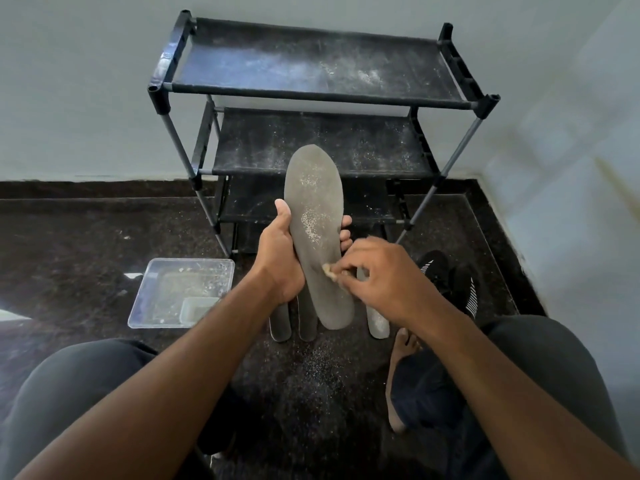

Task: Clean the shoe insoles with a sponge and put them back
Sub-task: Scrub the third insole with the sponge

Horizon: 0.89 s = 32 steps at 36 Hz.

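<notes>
Cleaning looks to be in its early part, judged from what lies about. The left hand (277,261) grips a grey insole (317,230) around its middle, thumb on one edge and fingers curled round the other, holding it upright in front of the rack (311,98). The right hand (384,271) is closed in a pinch on a small pale sponge (328,270), pressed against the insole's lower half near the heel. Pale specks and a gritty patch show on the insole above the sponge, so this one is not yet clean. Three more insoles (308,320) lie on the dark floor (86,237) just behind and below the held one; whether they have been wiped cannot be told. A clear tray (180,292) sits on the floor to the left, with debris in it. Black shoes (450,282) stand to the right, beyond the right hand, and no insole is back in them as far as can be seen. Putting back appears wholly left to do.
</notes>
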Each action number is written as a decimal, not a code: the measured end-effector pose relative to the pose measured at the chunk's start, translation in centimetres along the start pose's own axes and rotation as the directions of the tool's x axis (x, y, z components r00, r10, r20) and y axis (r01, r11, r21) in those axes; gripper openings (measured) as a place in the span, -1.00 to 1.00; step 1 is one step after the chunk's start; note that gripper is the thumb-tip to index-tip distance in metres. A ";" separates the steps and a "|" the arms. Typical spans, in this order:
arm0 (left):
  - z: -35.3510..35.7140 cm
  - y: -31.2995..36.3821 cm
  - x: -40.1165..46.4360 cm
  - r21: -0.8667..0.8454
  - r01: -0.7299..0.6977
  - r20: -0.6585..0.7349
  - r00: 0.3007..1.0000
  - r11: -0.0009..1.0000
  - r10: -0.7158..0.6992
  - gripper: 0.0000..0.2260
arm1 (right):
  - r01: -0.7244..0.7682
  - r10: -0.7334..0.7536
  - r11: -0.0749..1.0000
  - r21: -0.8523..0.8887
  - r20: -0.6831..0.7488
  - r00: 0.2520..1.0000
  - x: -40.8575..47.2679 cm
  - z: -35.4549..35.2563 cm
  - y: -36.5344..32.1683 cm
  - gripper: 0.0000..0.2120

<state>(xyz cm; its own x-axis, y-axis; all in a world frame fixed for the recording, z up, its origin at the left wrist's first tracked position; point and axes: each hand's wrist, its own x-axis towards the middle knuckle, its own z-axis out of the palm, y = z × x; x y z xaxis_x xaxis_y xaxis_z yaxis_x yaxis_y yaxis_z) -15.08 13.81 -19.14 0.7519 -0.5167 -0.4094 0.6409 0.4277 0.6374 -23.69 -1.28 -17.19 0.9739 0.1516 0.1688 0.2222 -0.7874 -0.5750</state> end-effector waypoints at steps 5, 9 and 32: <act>0.0 0.0 0.1 0.020 0.008 -0.013 1.000 1.000 -0.008 -0.21 | -0.071 0.067 0.997 0.007 0.251 0.966 0.1 0.1 0.3 -0.90; 0.0 -0.5 -0.1 0.085 0.041 -0.018 0.999 0.996 -0.040 -0.25 | -0.108 0.102 0.975 0.194 0.039 0.994 -0.1 -1.2 0.0 -0.87; 0.4 -1.2 -0.3 0.122 0.054 -0.001 0.999 0.991 -0.054 -0.36 | 0.016 -0.015 1.000 0.014 -0.054 0.998 0.4 -0.7 -0.1 -0.90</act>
<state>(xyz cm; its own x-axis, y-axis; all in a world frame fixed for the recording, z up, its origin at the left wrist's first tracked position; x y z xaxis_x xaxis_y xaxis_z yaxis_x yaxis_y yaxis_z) -16.17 13.16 -19.53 0.7165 -0.5382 -0.4438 0.6568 0.3061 0.6891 -23.34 -1.57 -16.57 0.9665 0.1313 0.2205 0.2386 -0.7761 -0.5837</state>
